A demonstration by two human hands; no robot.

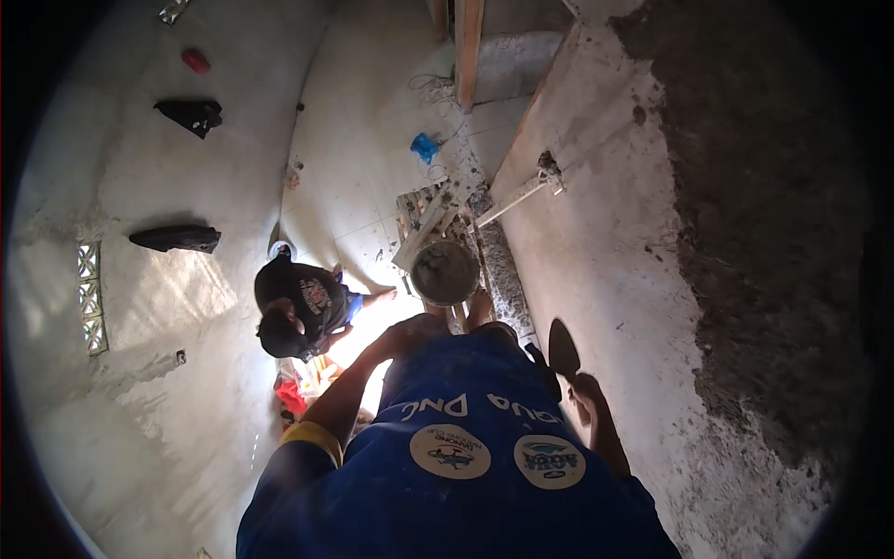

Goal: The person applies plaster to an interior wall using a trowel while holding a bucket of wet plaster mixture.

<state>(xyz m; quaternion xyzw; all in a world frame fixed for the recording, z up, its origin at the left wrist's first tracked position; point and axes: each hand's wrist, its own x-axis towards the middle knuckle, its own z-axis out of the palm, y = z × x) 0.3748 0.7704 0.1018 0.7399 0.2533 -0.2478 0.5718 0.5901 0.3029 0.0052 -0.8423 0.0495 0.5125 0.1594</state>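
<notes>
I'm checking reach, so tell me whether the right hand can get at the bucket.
Probably yes: nothing covers the open bucket, though the right hand, off to the side, holds a trowel and may have to stretch.

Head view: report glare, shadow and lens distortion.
In the head view, floor beside the co-worker glares white, slanting light streaks the left wall, and the rough plaster at right is dark; also in the head view, the trowel in the right hand reads near-black, edges bow, and the corners are black.
</notes>
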